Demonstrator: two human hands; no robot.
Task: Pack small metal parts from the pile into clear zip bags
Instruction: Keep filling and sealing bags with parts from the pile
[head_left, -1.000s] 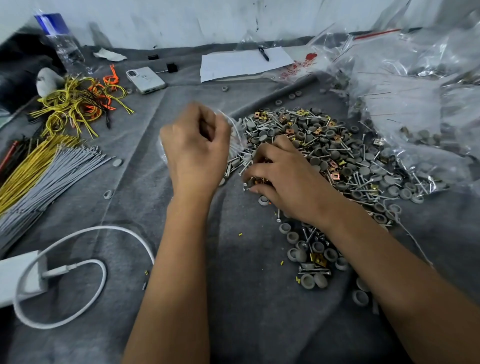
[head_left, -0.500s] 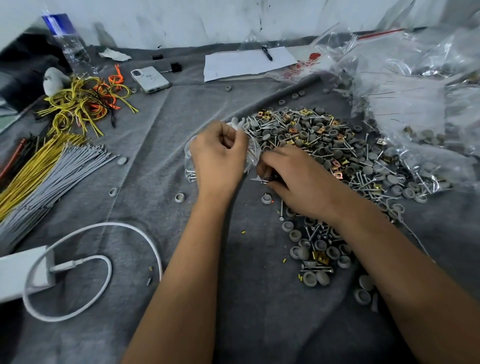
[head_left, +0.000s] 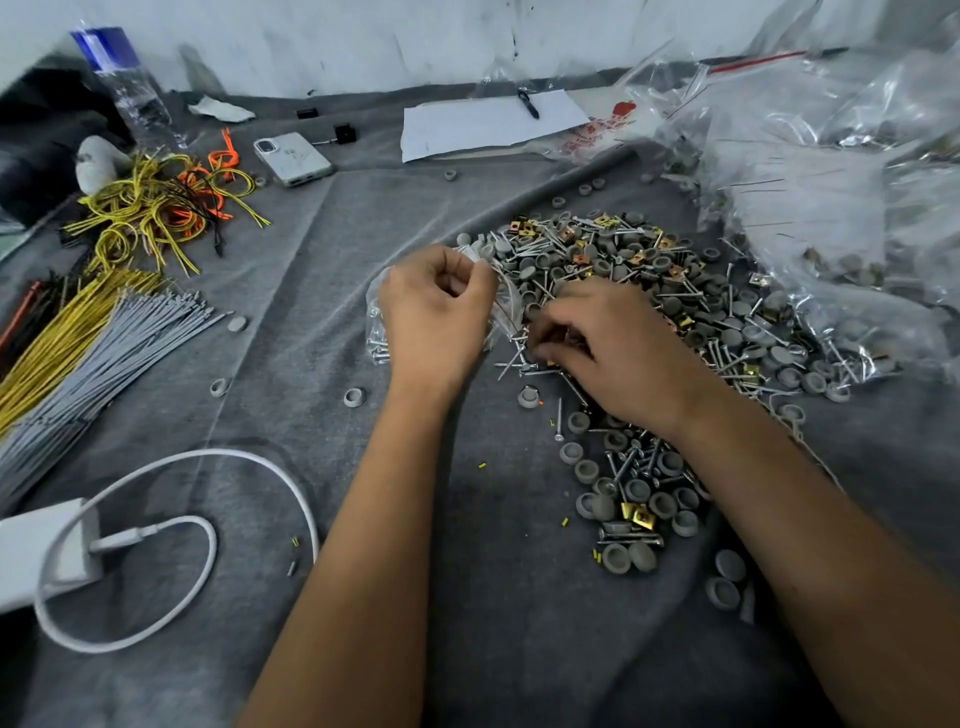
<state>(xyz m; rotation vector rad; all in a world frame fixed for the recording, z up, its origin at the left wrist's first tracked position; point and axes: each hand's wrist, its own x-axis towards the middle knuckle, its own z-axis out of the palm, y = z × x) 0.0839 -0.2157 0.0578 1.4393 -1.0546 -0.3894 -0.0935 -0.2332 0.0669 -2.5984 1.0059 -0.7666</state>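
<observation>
right now the left hand (head_left: 436, 312) pinches the mouth of a clear zip bag (head_left: 378, 332) at the near-left edge of the pile (head_left: 649, 291), fingers curled round the plastic, and a few screws lie in the bag's bottom corner. just beside it the right hand (head_left: 618, 353) sits palm down on the pile's near edge, fingers curled in over loose screws (head_left: 519, 358); what it has pinched, if anything, is hidden under the fingers. the pile is a mix of grey caps, long silver screws and small brass clips, spread across the grey cloth (head_left: 291, 291) covering the desk, with a smaller scatter (head_left: 628, 499) trailing toward the camera under the right forearm. on the right, crumpled clear bags (head_left: 810, 197) heap up against the pile. off to the left lie grey and yellow cable ties (head_left: 88, 358), a tangle of yellow and orange wires (head_left: 156, 208), a phone (head_left: 293, 158), a water bottle (head_left: 127, 88), and a white charger with its looped cable (head_left: 57, 551). a sheet of paper (head_left: 488, 122) with a pen (head_left: 528, 103) on it sits at the back.
</observation>
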